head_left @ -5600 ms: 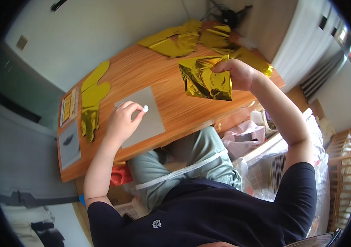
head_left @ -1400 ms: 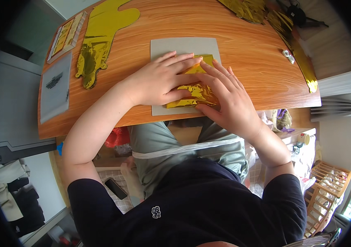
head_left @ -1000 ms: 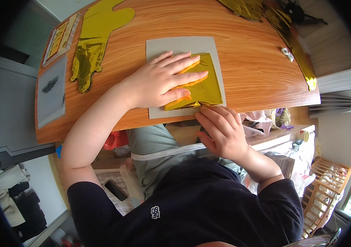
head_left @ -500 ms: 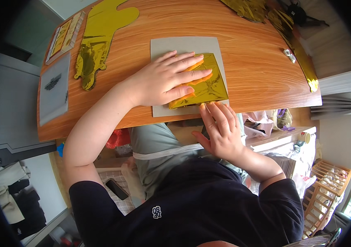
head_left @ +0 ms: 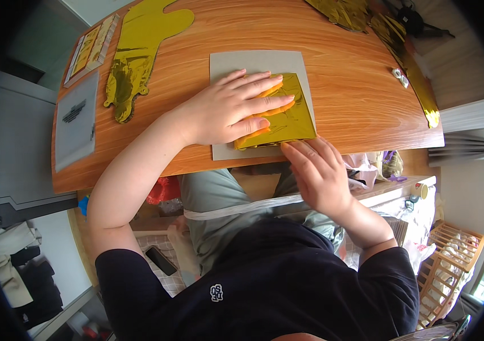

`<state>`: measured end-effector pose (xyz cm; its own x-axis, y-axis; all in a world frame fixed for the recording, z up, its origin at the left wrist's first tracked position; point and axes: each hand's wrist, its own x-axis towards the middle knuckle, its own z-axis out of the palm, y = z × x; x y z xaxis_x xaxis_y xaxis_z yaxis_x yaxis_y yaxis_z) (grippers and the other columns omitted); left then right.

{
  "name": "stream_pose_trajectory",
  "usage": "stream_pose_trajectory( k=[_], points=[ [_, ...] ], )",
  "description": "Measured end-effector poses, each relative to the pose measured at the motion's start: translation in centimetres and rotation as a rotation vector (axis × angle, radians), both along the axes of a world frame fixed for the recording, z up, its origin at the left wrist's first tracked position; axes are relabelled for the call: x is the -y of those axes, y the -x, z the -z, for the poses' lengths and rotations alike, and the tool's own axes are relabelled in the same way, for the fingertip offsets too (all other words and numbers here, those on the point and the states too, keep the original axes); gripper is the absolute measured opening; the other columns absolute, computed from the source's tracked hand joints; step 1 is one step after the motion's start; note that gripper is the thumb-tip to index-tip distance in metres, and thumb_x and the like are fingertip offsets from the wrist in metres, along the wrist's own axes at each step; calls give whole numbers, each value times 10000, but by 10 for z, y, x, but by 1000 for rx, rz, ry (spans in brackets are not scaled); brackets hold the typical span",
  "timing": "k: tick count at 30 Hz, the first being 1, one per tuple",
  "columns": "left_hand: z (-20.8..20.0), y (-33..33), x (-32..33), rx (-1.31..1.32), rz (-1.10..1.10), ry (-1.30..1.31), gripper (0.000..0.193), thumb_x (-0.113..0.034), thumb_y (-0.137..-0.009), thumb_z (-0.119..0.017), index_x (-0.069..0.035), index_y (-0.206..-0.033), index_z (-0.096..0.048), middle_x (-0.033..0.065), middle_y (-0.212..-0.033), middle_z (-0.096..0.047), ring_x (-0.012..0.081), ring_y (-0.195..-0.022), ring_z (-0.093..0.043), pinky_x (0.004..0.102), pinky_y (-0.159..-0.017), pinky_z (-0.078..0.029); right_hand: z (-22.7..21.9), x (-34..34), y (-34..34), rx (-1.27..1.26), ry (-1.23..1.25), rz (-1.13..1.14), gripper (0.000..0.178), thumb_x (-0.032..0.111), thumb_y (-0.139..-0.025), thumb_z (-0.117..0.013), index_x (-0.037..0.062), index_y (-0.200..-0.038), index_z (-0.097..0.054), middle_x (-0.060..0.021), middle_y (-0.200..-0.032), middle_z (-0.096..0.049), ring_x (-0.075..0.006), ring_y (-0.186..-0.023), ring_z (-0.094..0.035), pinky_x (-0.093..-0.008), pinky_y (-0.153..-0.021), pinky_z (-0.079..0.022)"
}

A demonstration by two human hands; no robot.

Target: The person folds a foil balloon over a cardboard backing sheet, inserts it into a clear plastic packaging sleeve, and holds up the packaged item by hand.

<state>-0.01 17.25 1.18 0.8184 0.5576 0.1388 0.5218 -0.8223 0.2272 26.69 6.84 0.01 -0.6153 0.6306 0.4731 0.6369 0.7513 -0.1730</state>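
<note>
A shiny gold foil square (head_left: 299,116) lies on a larger grey board (head_left: 259,58) near the table's front edge. My left hand (head_left: 230,111) rests flat on the foil with its fingers spread, covering the left part of the square. At the near right corner of the foil, my right hand (head_left: 321,170) has its fingers drawn together at the edge, pinching it. The thumb of that hand is mostly hidden. Wrinkles show along the near edge of the foil, while its right part looks fairly smooth.
A larger gold foil shape (head_left: 140,45) lies at the back left of the wooden table (head_left: 179,165), beside a printed box (head_left: 91,48) and a translucent sheet (head_left: 76,125). More gold foil (head_left: 389,34) and a small white object (head_left: 400,77) are at the right.
My right hand has moved right along the near edge to the corner, its fingers drawing together. The foil there looks smoother. The board and foil have shifted very slightly right; my left hand stays on top.
</note>
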Motion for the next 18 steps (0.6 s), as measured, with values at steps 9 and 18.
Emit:
stream_pose_trajectory(
  k=[9,18],
  points=[
    [-2,0,-1,9,2,29,587,-451,-1071,-479,-306,-1628,-364,82,-1705,-292,283,-1580,-254,525,-1292,-175,-29,-36,-5,89,-121,-146,347,126,-770,-701,84,-1106,-778,-63,-1056,-752,-293,-1025,-698,-397,-892,-571],
    [9,1,-5,22,9,-41,672,-673,-1038,-354,-364,-1633,-315,103,-1692,-314,296,-1569,-280,554,-1283,-200,-12,-33,11,-8,-78,-55,171,112,-798,-792,97,-958,-735,-57,-879,-682,-286,-849,-642,-408,-777,-514]
  ],
)
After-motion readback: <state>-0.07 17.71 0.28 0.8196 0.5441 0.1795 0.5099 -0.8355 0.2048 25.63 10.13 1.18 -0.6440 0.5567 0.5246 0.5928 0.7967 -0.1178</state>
